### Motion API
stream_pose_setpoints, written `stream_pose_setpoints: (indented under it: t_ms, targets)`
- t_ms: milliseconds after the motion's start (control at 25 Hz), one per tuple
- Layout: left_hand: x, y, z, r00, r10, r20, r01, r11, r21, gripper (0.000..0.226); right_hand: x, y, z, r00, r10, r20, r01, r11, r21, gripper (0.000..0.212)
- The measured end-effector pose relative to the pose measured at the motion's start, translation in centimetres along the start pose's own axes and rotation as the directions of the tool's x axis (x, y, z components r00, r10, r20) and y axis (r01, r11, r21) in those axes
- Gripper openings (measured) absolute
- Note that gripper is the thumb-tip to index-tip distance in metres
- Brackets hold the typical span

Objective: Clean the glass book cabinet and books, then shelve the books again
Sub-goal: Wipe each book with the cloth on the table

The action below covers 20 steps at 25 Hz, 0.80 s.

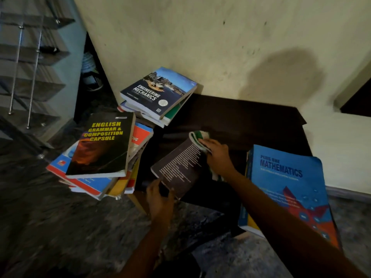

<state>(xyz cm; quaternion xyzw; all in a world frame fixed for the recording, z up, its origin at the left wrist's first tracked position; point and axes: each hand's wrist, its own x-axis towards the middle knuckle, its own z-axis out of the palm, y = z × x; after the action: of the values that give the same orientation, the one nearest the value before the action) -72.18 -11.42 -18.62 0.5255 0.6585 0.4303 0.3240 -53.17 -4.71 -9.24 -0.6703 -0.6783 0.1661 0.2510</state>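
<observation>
- Head view, table: a dark table (241, 117) is seen against a pale wall (200, 37), with a mottled dark floor (70, 227) in front of it and to its left.
- Head view, book in hand: a dark book (178, 167) with small white print on its cover is held tilted above the middle of the table, clear of the piles.
- Left hand (159, 199): the near lower corner of the dark book is gripped, with the fingers curled round its edge.
- Right hand (217, 155): a green and white cloth (200, 137) is held under bent fingers and pressed on the far upper edge of the dark book. Part of the cloth is seen below the wrist.
- Left pile: a black grammar book (102, 145) with yellow lettering lies on top of an untidy, fanned pile at the left end of the table. A red and white book (140, 137) shows just beneath it.
- Far pile: a mechanics book (158, 91) with a harbour picture lies on top of a smaller pile at the far left corner, near the wall.
- Right end: a large blue mathematics book (287, 187) lies face up at the right end of the table, partly crossed by the right forearm. A yellow edge shows under it.
- Cabinet: the glass cabinet (30, 57) stands at upper left, well apart from the table. Its glass shelves are carried on metal rods.
</observation>
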Motion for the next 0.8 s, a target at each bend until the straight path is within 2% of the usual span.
stream_pose_setpoints:
  t_ms: [40, 80, 160, 200, 240, 320, 480, 560, 600, 640, 680, 720, 760, 800]
  targets:
    - [0.0, 0.7, -0.1, 0.971, -0.239, -0.003, 0.236, 0.959, -0.158, 0.045, 1.4, 0.5, 0.4, 0.998, 0.042, 0.039, -0.039, 0.997, -0.067, 0.048]
    - [0.3, 1.1, -0.2, 0.912, -0.407, 0.049, 0.402, 0.866, -0.297, 0.047, 2.4, 1.0, 1.1, 0.994, 0.084, 0.072, -0.074, 0.988, -0.139, 0.052]
    - [1.1, 2.1, -0.7, 0.767, -0.594, 0.241, 0.62, 0.592, -0.515, 0.031, 3.1, 1.2, 3.0, 0.972, 0.151, 0.18, -0.096, 0.955, -0.28, 0.057]
    - [1.3, 2.7, -1.2, 0.71, -0.624, 0.326, 0.683, 0.498, -0.534, 0.023, 2.7, 0.9, 4.1, 0.969, 0.134, 0.209, -0.056, 0.937, -0.345, 0.056]
    - [1.3, 3.2, -1.6, 0.675, -0.634, 0.377, 0.72, 0.455, -0.523, 0.018, 1.9, 0.4, 5.3, 0.98, 0.058, 0.192, 0.017, 0.929, -0.369, 0.053]
    - [1.2, 3.7, -2.0, 0.657, -0.64, 0.398, 0.729, 0.407, -0.55, 0.02, -0.3, -1.4, 7.2, 0.983, -0.107, 0.146, 0.149, 0.937, -0.316, 0.046]
    - [0.9, 3.6, -1.8, 0.648, -0.673, 0.357, 0.7, 0.341, -0.628, 0.027, -6.0, -2.6, 9.4, 0.892, -0.326, 0.312, 0.386, 0.91, -0.151, 0.046]
    - [0.6, 3.5, -1.8, 0.645, -0.674, 0.36, 0.691, 0.313, -0.652, 0.025, -7.0, -1.3, 8.9, 0.84, -0.431, 0.329, 0.488, 0.866, -0.111, 0.047]
    - [0.4, 3.7, -1.9, 0.635, -0.674, 0.377, 0.699, 0.294, -0.651, 0.025, -6.3, -0.5, 7.7, 0.855, -0.438, 0.278, 0.482, 0.868, -0.115, 0.049]
    - [0.3, 3.8, -2.0, 0.625, -0.673, 0.396, 0.708, 0.275, -0.65, 0.025, -5.3, 0.1, 6.1, 0.91, -0.356, 0.213, 0.387, 0.913, -0.127, 0.052]
    - [0.2, 4.0, -2.1, 0.616, -0.671, 0.412, 0.715, 0.257, -0.65, 0.026, -4.0, 0.9, 4.5, 0.974, -0.201, 0.101, 0.217, 0.959, -0.185, 0.053]
    - [0.0, 4.0, -2.1, 0.609, -0.672, 0.422, 0.722, 0.248, -0.646, 0.025, -2.8, 1.7, 3.0, 0.999, -0.005, 0.048, 0.018, 0.965, -0.26, 0.055]
    - [-0.1, 4.1, -2.1, 0.605, -0.669, 0.433, 0.729, 0.245, -0.639, 0.025, -2.3, 2.4, 2.2, 0.984, 0.168, 0.06, -0.141, 0.939, -0.313, 0.058]
    - [-0.3, 4.1, -2.1, 0.605, -0.663, 0.441, 0.736, 0.253, -0.628, 0.024, -2.5, 2.3, 1.7, 0.962, 0.257, 0.088, -0.211, 0.912, -0.352, 0.061]
